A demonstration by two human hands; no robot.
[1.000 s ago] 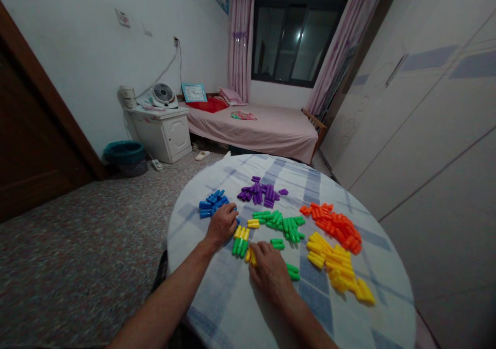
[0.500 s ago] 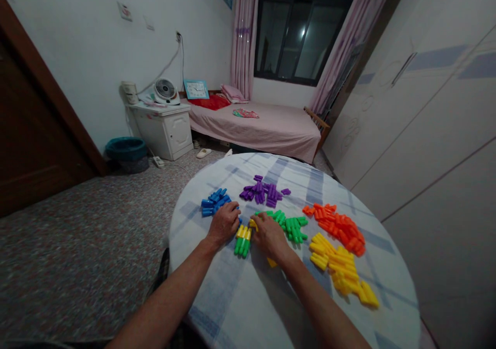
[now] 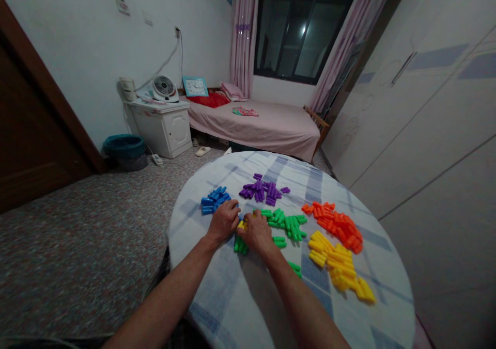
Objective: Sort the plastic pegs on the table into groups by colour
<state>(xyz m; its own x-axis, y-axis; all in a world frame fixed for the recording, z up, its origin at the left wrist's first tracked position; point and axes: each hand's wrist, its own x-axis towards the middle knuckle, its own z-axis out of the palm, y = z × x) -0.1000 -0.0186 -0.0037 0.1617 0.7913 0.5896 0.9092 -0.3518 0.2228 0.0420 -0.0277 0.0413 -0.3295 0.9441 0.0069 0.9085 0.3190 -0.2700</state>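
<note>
Two hands, left (image 3: 223,223), right (image 3: 258,231), clenched on yellow pegs (image 3: 242,225), green pegs (image 3: 240,245) pointing toward body

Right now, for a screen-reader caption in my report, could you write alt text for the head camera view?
A person's left hand and right hand meet over yellow plastic pegs on a round checked tablecloth, among blue pegs, purple pegs, green pegs, orange pegs and a yellow pile. A pink bed lies beyond.
</note>
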